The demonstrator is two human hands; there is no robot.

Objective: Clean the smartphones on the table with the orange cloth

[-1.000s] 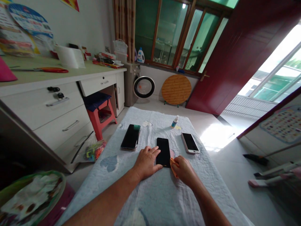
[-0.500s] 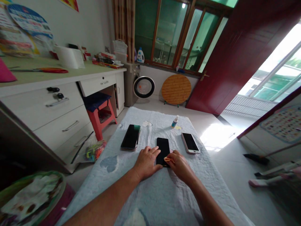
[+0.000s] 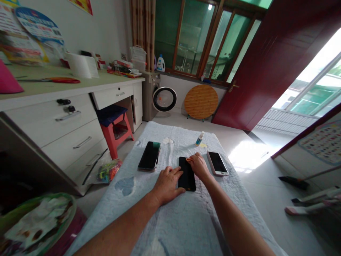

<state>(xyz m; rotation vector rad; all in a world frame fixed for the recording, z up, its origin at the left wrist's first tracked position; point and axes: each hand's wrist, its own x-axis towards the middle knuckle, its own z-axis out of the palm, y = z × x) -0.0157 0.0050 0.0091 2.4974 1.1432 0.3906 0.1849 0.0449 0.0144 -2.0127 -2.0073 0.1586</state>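
A black phone (image 3: 187, 176) lies face up in the middle of a pale blue quilted cloth (image 3: 170, 220). My left hand (image 3: 167, 185) rests flat on the cloth with its fingers spread against the phone's left edge. My right hand (image 3: 197, 165) is closed on a small orange cloth (image 3: 188, 160) and presses it on the phone's far end. A second dark phone (image 3: 149, 160) lies to the left. A white-framed phone (image 3: 217, 163) lies to the right.
A small spray bottle (image 3: 199, 138) stands at the far end of the cloth, near a white wad (image 3: 167, 140). A desk with drawers (image 3: 66, 117) and a red stool (image 3: 115, 128) stand on the left. A bin (image 3: 37, 224) sits at the lower left, a broom (image 3: 295, 179) on the right.
My right hand has slid the orange cloth from the phone's near right corner up to its far end. My left hand has stayed at the phone's left edge.
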